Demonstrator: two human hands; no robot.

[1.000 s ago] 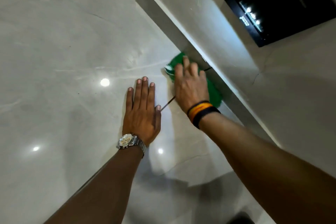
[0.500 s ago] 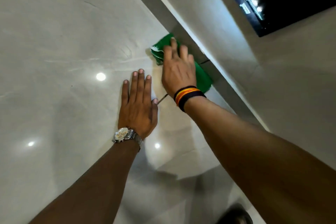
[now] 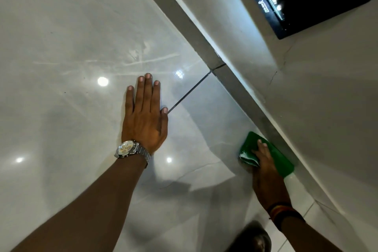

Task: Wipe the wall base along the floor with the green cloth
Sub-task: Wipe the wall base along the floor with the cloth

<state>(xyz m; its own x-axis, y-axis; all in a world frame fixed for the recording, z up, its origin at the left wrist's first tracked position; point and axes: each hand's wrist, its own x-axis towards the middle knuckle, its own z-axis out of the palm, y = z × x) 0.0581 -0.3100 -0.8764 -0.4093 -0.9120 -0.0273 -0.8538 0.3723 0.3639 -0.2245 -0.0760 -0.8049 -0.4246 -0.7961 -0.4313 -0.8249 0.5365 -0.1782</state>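
Right hand (image 3: 266,172) slides green cloth (image 3: 274,157) back along grey wall base (image 3: 241,90); grip pressed flat on it. Left hand (image 3: 145,116) spread on glossy floor (image 3: 61,47).

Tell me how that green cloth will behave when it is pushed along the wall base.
The green cloth looks soft and folded under the right hand, so it will probably bunch rather than hold shape. On the glossy floor tile it likely slides easily. It seems light; its edge should press against the grey wall base.

Open glossy floor (image 3: 61,26) ahead and left of the fingers (image 3: 262,146); blocked on their right by wall base (image 3: 235,86); left hand (image 3: 145,120) planted well left.
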